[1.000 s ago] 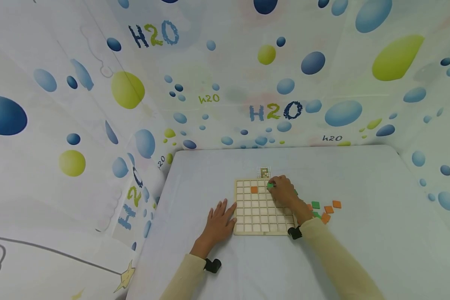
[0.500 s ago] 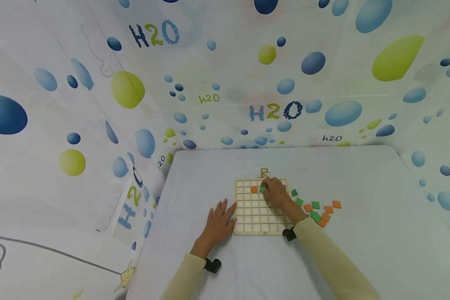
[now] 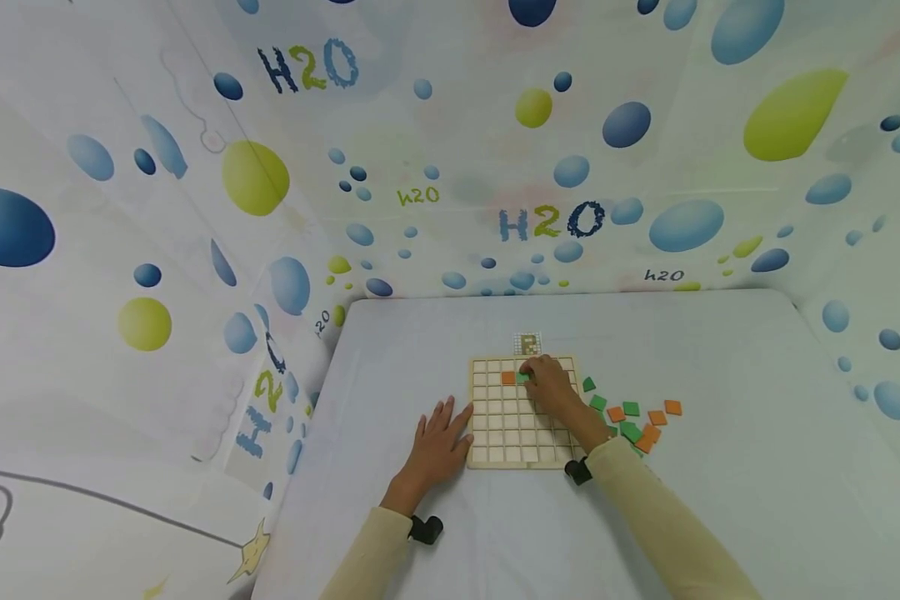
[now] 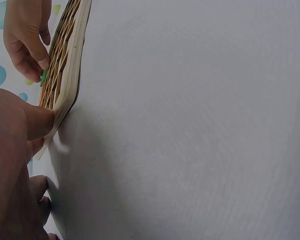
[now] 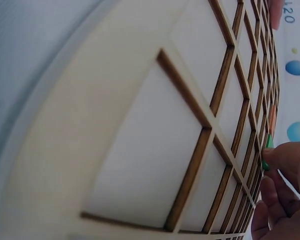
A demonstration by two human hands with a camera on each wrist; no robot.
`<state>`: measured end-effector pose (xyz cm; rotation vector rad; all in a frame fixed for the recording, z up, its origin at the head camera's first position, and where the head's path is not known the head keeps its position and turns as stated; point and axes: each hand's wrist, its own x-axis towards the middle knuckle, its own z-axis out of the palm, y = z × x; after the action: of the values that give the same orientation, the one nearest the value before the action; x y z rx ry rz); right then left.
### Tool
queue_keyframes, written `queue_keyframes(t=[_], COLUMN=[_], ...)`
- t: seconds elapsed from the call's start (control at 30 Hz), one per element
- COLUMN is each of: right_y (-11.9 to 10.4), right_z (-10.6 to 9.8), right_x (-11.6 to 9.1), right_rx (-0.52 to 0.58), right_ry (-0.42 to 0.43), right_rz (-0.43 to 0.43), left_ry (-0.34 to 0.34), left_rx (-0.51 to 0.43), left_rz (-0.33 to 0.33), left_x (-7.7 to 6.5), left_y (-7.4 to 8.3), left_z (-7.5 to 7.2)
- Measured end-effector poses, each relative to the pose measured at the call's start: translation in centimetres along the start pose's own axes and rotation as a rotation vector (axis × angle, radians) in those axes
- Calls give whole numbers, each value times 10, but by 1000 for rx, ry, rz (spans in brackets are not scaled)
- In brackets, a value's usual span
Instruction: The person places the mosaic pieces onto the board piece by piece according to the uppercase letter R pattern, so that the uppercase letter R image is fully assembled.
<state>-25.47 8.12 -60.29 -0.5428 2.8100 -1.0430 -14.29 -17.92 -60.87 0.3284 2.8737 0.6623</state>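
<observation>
A wooden grid board [image 3: 495,421] lies on the white table, with an orange square tile [image 3: 508,378] in a cell of its second row from the back. My right hand [image 3: 555,390] pinches a green tile [image 5: 266,152] between thumb and finger, at the cell just right of the orange tile. Part of the green tile is hidden by the fingers; it looks slightly tilted in the right wrist view. Spread out on the table, my left hand [image 3: 437,446] touches the board's left edge with its thumb and a finger. A small pattern card [image 3: 527,343] lies behind the board.
Several loose green tiles [image 3: 631,409] and orange tiles [image 3: 672,407] are scattered right of the board, some overlapping. A white curtain with blue and green dots [image 3: 532,108] hangs behind the table. Dark cameras [image 3: 425,530] are strapped to both wrists.
My right hand has moved left over the board with the green tile, to the cell beside the orange tile. During the last half second it has barely moved. My left hand stays in place.
</observation>
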Motion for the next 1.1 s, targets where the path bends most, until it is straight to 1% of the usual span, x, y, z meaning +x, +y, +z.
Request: queue_keyframes(t=[0.27, 0.43, 0.53, 0.63, 0.7, 0.77, 0.87, 0.93, 1.1], right_y=[-3, -4, -4, -3, -3, 0, 7, 15, 43], right_z=[-3, -3, -4, -7, -12, -20, -35, -47, -70], right_x=[-5, -9, -16, -28, -37, -46, -61, -71, -96], right_rx=[-25, -28, -21, -14, -9, 5, 38, 53, 23], right_ry=[33, 58, 63, 71, 76, 85, 104, 134, 220], right_rz=[1, -23, -32, -39, -44, -31, 8, 46, 133], left_ry=[4, 15, 12, 5, -3, 0, 1, 6, -4], left_rx=[-9, -22, -10, 3, 17, 9, 7, -4, 17], left_rz=[-1, -1, 2, 5, -2, -4, -7, -2, -11], left_x=[-2, -2, -1, 0, 0, 0, 1, 1, 0], left_y=[4, 6, 5, 4, 3, 3, 3, 3, 2], left_z=[-4, -4, -2, -2, -1, -2, -2, -2, -1])
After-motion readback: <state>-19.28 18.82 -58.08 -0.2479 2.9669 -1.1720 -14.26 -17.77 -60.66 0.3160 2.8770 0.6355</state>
